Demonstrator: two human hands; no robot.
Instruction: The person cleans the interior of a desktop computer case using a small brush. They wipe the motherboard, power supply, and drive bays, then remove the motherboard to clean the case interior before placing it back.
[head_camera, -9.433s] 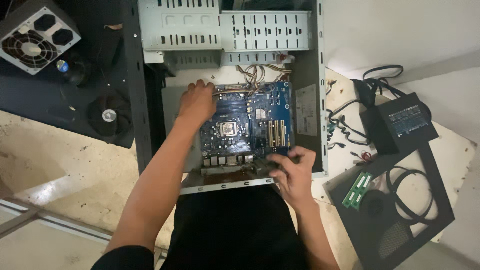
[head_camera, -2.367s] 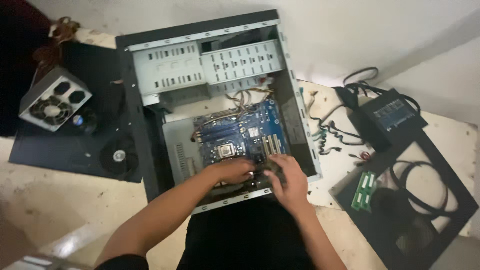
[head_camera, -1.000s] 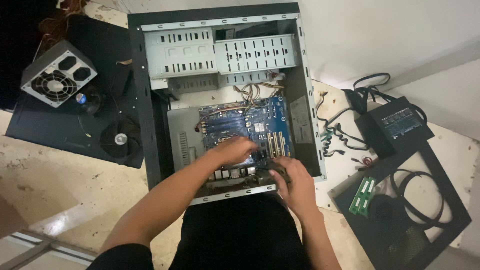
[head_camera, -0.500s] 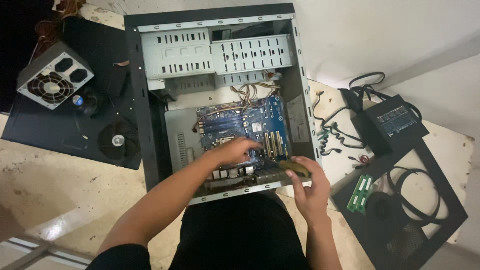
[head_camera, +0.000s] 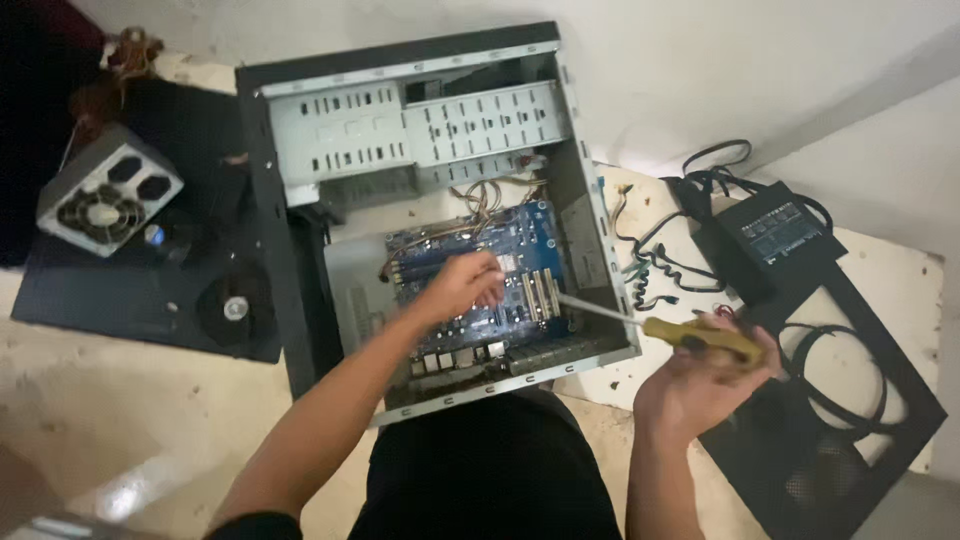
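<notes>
An open black computer case (head_camera: 300, 310) lies on the floor with a blue motherboard (head_camera: 520, 240) inside it. My left hand (head_camera: 462, 287) rests on the middle of the motherboard, fingers curled down onto it. Outside the case on its right, my right hand (head_camera: 700, 375) holds a screwdriver (head_camera: 690, 335) by its yellow handle. The metal shaft points left over the case's right wall toward the board. Whether the left hand holds anything small is hidden.
A grey power supply (head_camera: 108, 190) and a round fan (head_camera: 235, 308) lie on a black panel (head_camera: 90, 310) at left. A black power supply (head_camera: 780, 235) with coiled cables (head_camera: 655, 265) and another black side panel (head_camera: 880, 400) lie at right. A white wall runs behind.
My right hand has pulled out of the case to the right, now gripping the yellow-handled screwdriver outside the case wall. My left hand stays on the motherboard.
</notes>
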